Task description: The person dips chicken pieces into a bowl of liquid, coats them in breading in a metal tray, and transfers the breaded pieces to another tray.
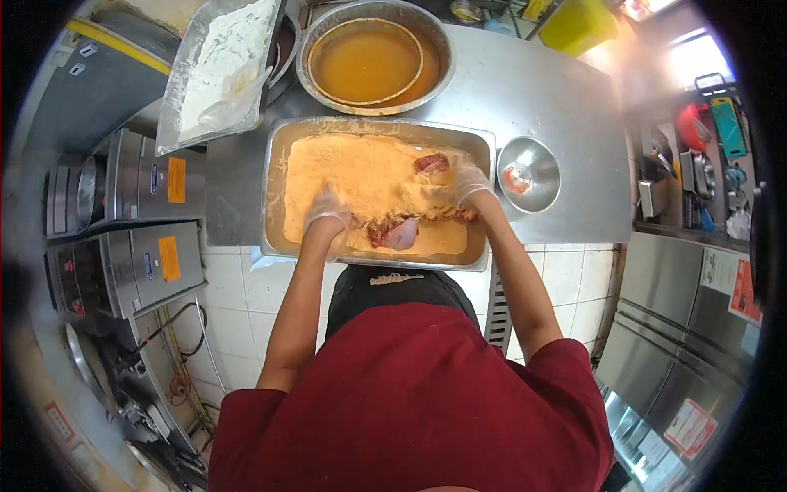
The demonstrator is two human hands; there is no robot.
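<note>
A deep rectangular steel pan holds orange-yellow breading powder and several pieces of raw meat. One skin-covered piece of meat lies near the pan's front side, and a redder piece sits at the right, beside my right hand. My left hand, in a clear plastic glove, is down in the powder at the left; its fingers are blurred and partly covered. My right hand, gloved likewise, is over the pan's right part among coated meat. Whether either hand grips anything does not show.
Behind the pan stands a large steel bowl of orange liquid with a round-rimmed sieve or bowl in it. A clear tub of white flour is at the back left. Right of the pan sits a small steel bowl on the steel table.
</note>
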